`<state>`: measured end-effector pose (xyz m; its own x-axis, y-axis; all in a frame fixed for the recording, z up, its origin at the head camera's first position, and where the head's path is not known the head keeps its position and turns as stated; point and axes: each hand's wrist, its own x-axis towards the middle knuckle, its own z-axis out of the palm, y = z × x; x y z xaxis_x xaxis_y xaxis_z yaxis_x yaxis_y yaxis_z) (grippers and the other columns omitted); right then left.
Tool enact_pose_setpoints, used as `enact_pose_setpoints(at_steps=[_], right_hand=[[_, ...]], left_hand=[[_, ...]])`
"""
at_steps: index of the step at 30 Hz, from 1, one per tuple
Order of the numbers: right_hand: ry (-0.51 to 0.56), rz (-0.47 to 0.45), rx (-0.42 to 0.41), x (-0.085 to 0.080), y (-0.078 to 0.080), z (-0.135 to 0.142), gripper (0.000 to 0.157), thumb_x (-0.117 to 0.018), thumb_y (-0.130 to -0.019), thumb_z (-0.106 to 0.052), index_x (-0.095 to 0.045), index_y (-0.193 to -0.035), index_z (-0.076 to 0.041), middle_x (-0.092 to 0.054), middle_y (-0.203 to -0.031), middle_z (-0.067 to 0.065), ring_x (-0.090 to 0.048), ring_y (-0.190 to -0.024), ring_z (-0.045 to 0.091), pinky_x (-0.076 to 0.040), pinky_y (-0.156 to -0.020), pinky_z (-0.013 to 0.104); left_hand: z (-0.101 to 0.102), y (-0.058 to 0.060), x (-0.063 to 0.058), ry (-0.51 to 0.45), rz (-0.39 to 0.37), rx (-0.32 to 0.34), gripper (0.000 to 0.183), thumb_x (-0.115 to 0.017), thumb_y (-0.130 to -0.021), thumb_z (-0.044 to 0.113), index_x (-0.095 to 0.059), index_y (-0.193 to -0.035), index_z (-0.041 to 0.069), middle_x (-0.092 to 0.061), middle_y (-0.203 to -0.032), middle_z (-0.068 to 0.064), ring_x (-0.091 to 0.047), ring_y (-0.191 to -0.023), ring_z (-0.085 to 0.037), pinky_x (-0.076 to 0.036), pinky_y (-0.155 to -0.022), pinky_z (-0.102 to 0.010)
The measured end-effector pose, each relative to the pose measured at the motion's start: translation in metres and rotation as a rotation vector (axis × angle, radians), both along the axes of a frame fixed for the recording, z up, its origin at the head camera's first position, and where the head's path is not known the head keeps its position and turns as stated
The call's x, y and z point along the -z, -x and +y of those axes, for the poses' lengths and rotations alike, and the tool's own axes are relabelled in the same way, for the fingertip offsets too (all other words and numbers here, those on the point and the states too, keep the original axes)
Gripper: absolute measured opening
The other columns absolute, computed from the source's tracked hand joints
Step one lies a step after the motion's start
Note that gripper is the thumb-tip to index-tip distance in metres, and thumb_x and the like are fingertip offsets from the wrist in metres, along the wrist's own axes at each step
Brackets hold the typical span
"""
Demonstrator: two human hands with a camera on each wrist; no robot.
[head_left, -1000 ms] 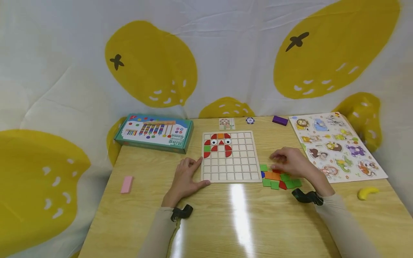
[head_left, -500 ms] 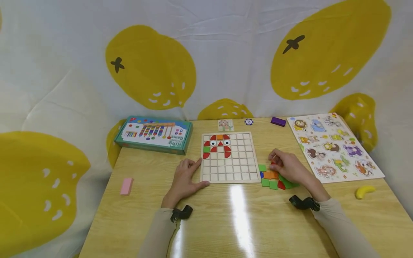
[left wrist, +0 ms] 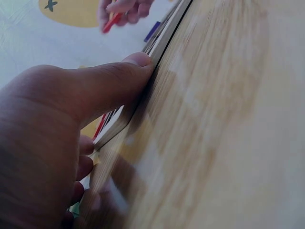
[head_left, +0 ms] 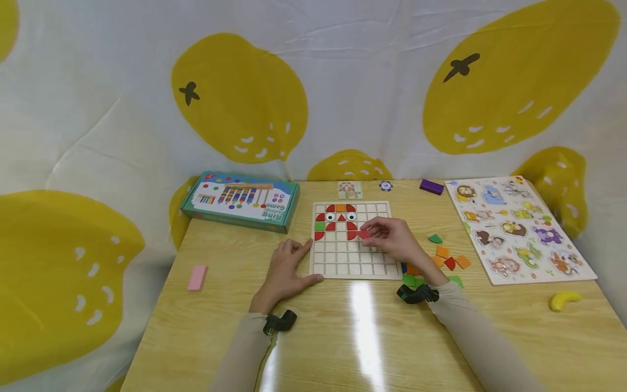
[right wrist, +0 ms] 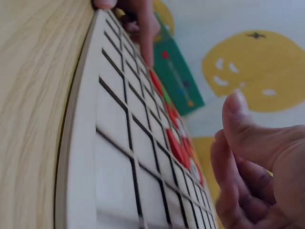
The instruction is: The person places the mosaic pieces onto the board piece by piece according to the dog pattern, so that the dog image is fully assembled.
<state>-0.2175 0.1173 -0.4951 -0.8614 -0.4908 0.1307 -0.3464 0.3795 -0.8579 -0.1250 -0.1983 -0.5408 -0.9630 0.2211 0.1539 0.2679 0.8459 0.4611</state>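
Note:
My left hand [head_left: 286, 270] lies spread at the near left corner of a wooden grid board [head_left: 330, 258]. Its thumb presses the board's front side, with the index fingertip at the left side. Over the right half of the board, my right hand [head_left: 394, 238] pinches a red quarter-round tile [head_left: 363, 234] between thumb and fingers. In the left wrist view this red tile [left wrist: 112, 22] pokes out from the fingertips. Red tiles [head_left: 351, 235], a green square tile [head_left: 320, 225], an orange tile [head_left: 340, 208] and two eye tiles [head_left: 330, 216] fill squares at the board's upper left.
Loose tiles [head_left: 442, 251] lie right of the board, partly under my right forearm. A printed pattern card [head_left: 350, 190], a poker chip [head_left: 386, 186] and a purple block [head_left: 431, 187] line the back. Beyond are a game box [head_left: 240, 201], animal puzzle [head_left: 519, 234], pink block [head_left: 197, 277] and toy banana [head_left: 564, 300].
My right hand has moved left from the tile pile to above the board, carrying a red tile. Several loose tiles now lie spread apart on the table. The left hand keeps its place.

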Motion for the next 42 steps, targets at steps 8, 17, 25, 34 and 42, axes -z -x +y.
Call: enact_pose_setpoints(at_steps=[8,17,25,34,42], right_hand=[[-0.156,0.210,0.013,0.010,0.011,-0.063,0.033,-0.088,-0.072,-0.032,-0.079,-0.100,-0.017,-0.062,-0.086,-0.001,-0.050,-0.073,0.015,-0.040,-0.066,0.032],[-0.258,0.246,0.026,0.012,0.012,-0.086,0.038,-0.090,-0.069,-0.037,-0.080,-0.100,-0.018,-0.056,-0.082,0.002,-0.043,-0.071,0.018,-0.035,-0.064,0.032],[-0.275,0.244,0.005,0.014,0.015,-0.085,0.020,-0.082,-0.082,-0.031,-0.080,-0.098,-0.020,-0.055,-0.079,-0.003,-0.046,-0.068,0.015,-0.037,-0.060,0.031],[-0.266,0.245,-0.010,0.013,0.017,-0.087,0.012,-0.079,-0.085,-0.025,-0.081,-0.095,-0.020,-0.062,-0.081,-0.005,-0.048,-0.068,0.014,-0.039,-0.062,0.031],[-0.245,0.233,0.008,0.014,0.014,-0.085,0.012,-0.075,-0.089,-0.020,-0.080,-0.099,-0.019,-0.055,-0.079,-0.005,-0.046,-0.069,0.014,-0.038,-0.061,0.030]], left_hand=[[0.001,0.001,-0.001,0.011,-0.020,0.006,0.096,-0.067,-0.075,0.074,-0.038,-0.153,0.026,-0.043,-0.118,0.000,-0.038,-0.106,-0.017,-0.033,-0.095,-0.041],[0.002,0.001,-0.006,0.025,-0.025,0.014,0.096,-0.067,-0.076,0.073,-0.039,-0.153,0.025,-0.043,-0.118,-0.001,-0.038,-0.104,-0.018,-0.033,-0.094,-0.040],[0.002,0.001,-0.007,0.022,-0.030,0.002,0.096,-0.069,-0.075,0.071,-0.038,-0.153,0.025,-0.043,-0.119,-0.002,-0.038,-0.106,-0.019,-0.032,-0.094,-0.041],[0.001,-0.001,-0.004,0.013,-0.029,0.000,0.096,-0.069,-0.075,0.072,-0.039,-0.153,0.025,-0.043,-0.118,-0.001,-0.038,-0.107,-0.018,-0.032,-0.095,-0.041],[0.001,-0.001,-0.005,0.013,-0.013,0.011,0.096,-0.069,-0.075,0.071,-0.039,-0.153,0.023,-0.043,-0.117,-0.001,-0.038,-0.106,-0.018,-0.032,-0.095,-0.041]])
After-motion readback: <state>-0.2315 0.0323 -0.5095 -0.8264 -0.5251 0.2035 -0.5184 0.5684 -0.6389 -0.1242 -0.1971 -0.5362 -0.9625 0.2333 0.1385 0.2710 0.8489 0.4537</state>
